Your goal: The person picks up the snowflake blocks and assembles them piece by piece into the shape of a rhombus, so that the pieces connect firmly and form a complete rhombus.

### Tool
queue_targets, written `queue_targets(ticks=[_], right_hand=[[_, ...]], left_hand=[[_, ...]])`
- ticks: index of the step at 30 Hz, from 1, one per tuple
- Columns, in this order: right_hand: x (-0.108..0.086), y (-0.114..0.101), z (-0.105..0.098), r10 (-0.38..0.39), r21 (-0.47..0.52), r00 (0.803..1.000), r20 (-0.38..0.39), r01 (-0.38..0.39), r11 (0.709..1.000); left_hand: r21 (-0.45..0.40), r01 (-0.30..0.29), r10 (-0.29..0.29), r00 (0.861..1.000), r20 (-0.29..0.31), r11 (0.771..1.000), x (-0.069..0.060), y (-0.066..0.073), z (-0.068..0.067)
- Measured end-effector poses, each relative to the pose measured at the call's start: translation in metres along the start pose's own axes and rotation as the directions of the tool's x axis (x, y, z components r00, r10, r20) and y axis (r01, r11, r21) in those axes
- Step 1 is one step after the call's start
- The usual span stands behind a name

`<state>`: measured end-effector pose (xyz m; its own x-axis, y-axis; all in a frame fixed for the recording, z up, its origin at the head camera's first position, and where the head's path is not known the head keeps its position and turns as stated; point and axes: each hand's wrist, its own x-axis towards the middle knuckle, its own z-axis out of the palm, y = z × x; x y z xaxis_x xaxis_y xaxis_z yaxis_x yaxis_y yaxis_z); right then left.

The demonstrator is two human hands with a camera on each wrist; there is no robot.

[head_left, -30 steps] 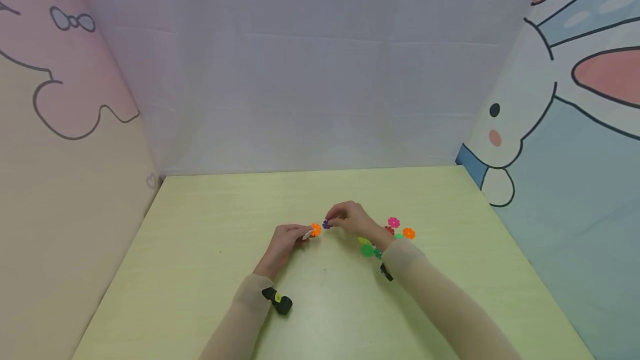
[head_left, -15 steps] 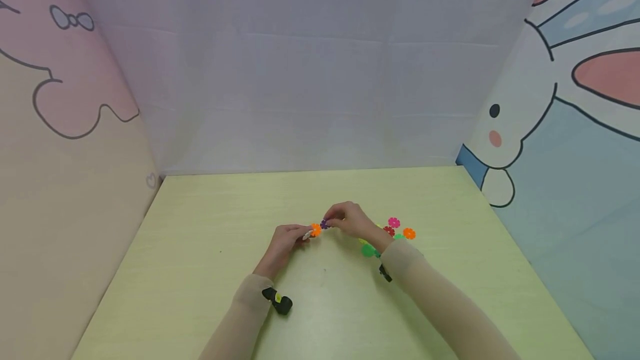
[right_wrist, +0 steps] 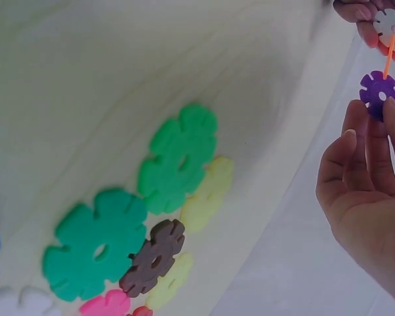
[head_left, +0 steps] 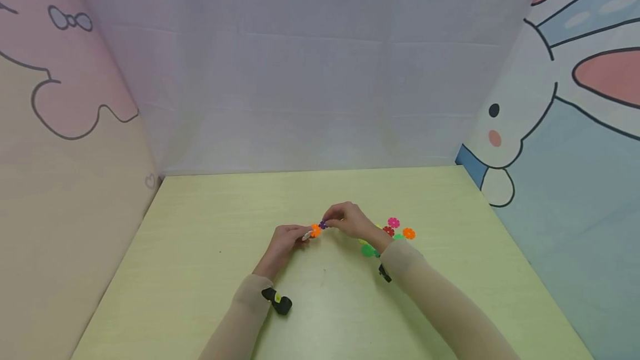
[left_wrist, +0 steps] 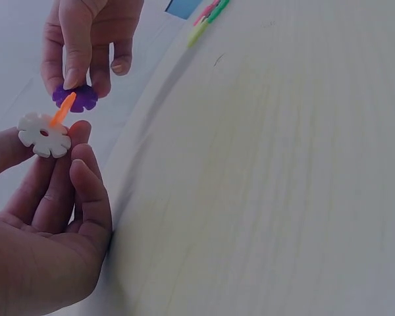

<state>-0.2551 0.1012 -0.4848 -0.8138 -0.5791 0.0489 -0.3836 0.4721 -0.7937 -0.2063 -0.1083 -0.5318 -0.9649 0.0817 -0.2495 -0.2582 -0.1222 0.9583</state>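
Note:
My left hand [head_left: 284, 241] pinches a white snowflake disc [left_wrist: 34, 136] between thumb and fingers. An orange snowflake disc [head_left: 315, 231] stands crosswise to the white one, joined at its edge. From the right, my right hand [head_left: 351, 221] pinches a purple snowflake disc [right_wrist: 374, 85] by its rim. In both wrist views the purple disc meets the orange disc's outer edge; whether their slots are interlocked I cannot tell. Both hands are just above the table.
Several loose snowflake discs lie right of the hands, partly behind the right forearm: a pink one [head_left: 394, 222], an orange one, greens [right_wrist: 95, 243], a brown one [right_wrist: 151, 260] and yellows. The pale table [head_left: 220, 304] meets a curtain [head_left: 310, 99] behind.
My right hand has moved slightly left, bringing the purple disc from a small gap up to the orange disc's edge. The left hand has stayed in place.

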Motion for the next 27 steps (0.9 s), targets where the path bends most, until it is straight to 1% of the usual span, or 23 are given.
queue_targets(ticks=[6, 11, 17, 27], right_hand=[[0.0008, 0.0033, 0.0013, -0.025, 0.022, 1.000, 0.004, 0.025, 0.999], [0.0013, 0.0025, 0.0027, -0.003, 0.042, 1.000, 0.009, 0.003, 0.999], [0.0023, -0.0002, 0.0035, 0.021, 0.025, 1.000, 0.009, -0.021, 0.999], [0.0034, -0.0019, 0.0042, 0.010, 0.010, 1.000, 0.010, -0.010, 1.000]], left_hand=[[0.006, 0.008, -0.008, 1.000, 0.007, 1.000, 0.0013, -0.0003, -0.0002], [0.001, 0.005, -0.005, 1.000, 0.005, 1.000, 0.0009, 0.0000, -0.0004], [0.005, 0.002, -0.002, 1.000, -0.006, 1.000, 0.0005, 0.0006, -0.0001], [0.032, -0.011, 0.012, 1.000, -0.025, 0.999, 0.0021, -0.0019, -0.0010]])
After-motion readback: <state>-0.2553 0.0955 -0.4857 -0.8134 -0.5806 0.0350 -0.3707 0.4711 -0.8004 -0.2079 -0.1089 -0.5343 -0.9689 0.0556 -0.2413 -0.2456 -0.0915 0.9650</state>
